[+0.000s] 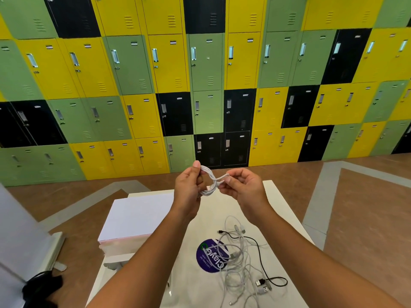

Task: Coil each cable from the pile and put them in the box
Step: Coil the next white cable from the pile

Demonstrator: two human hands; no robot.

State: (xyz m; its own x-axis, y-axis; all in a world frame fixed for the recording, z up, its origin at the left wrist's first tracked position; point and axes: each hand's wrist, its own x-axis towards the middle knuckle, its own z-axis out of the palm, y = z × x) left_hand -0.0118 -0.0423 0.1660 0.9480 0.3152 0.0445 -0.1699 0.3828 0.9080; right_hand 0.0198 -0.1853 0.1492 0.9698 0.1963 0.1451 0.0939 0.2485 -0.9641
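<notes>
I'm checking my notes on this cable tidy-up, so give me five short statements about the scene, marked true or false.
1. The left hand and right hand both hold the coiled white cable. True.
2. That cable lies inside the box. False: it is held in the air, away from the white rectangular box.
3. A thin black cable lies in the loose cable pile on the white table. True.
4. The table's sticker is red. False: the round sticker is purple.
5. The lockers are all white. False: the metal lockers are green, yellow and black.
</notes>
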